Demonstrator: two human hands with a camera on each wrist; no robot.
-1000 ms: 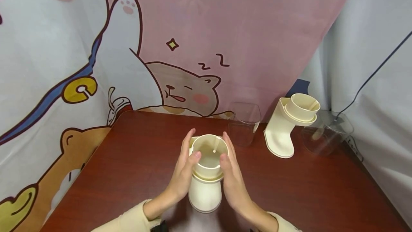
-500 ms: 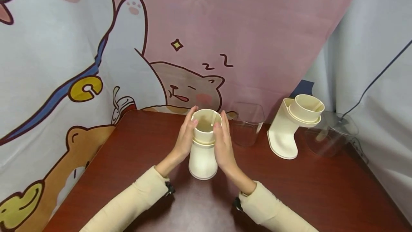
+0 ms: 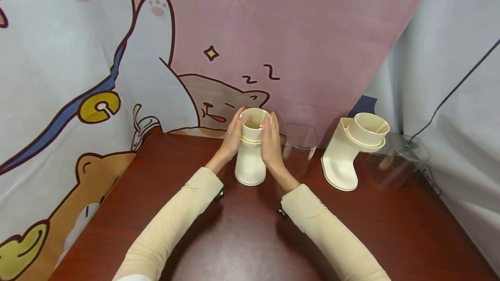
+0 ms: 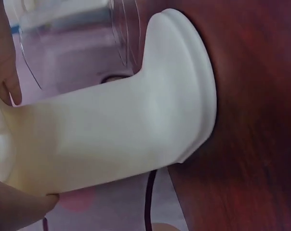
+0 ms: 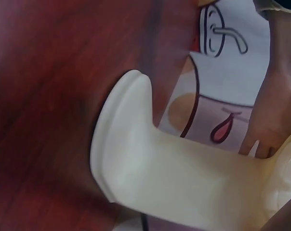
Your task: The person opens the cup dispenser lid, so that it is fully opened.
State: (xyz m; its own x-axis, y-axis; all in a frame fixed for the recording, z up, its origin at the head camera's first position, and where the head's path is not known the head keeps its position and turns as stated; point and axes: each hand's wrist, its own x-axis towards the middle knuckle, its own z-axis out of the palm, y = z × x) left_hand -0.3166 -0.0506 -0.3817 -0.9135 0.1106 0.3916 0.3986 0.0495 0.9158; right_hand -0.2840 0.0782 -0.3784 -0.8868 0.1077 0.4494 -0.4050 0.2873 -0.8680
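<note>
A cream plastic stand (image 3: 250,166) with a wide foot and a round, hollow top is upright near the back of the table. Both hands hold it by its upper part, one on each side. My left hand (image 3: 233,131) has its thumb at the front of the rim and its fingers along the side. My right hand (image 3: 271,140) mirrors it, thumb by the rim. In the left wrist view the stand's column (image 4: 97,134) and foot show clearly, the foot at the tabletop. The right wrist view shows the same foot (image 5: 121,139) from the other side.
A matching cream stand (image 3: 340,164) stands at the right. Between the two is a clear container (image 3: 298,146) close to my right hand. A clear round vessel (image 3: 398,164) sits at the far right by a dark cord (image 3: 453,92). A printed cloth (image 3: 312,47) hangs behind the table (image 3: 242,233).
Both hands have moved the cream stand away from me, from the front of the table toward the printed cloth. The other stand and the clear containers stay where they were.
</note>
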